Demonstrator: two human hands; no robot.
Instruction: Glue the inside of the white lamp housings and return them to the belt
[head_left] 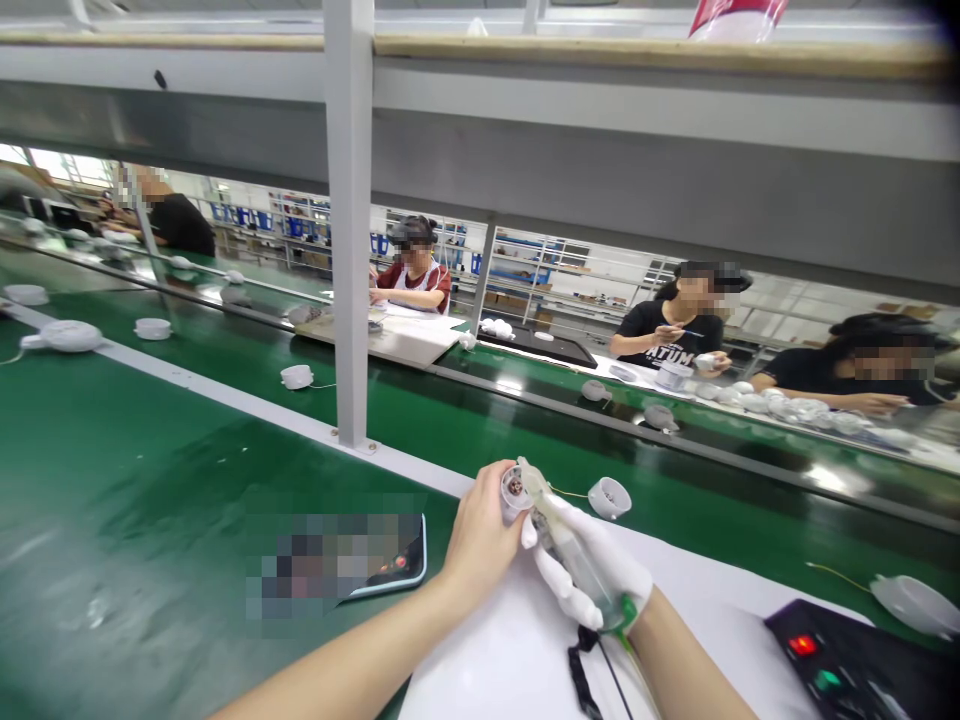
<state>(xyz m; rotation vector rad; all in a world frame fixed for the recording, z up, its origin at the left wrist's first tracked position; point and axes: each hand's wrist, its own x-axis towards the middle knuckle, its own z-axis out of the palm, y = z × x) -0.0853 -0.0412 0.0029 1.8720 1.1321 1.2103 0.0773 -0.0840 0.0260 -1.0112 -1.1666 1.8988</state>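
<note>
My left hand (484, 540), bare, is closed around a small white round cup-shaped housing (513, 508). Its open end faces up, and metallic parts show inside. My right hand (592, 565), in a white glove, grips a clear syringe-like tube (577, 550) with a green fitting at its lower end. The tube's upper end is close to the housing's rim; whether they touch I cannot tell. A thin cord and a black strap (581, 675) hang below the right hand. Both hands are above a white sheet (480, 650) on the green bench.
Left of my hands lies a phone (382, 560). A black control box (847, 660) with a red-lit switch sits at right. White round housings (610, 498) rest on the green belt (420, 430). A metal post (351, 250) rises ahead; several people work across the line.
</note>
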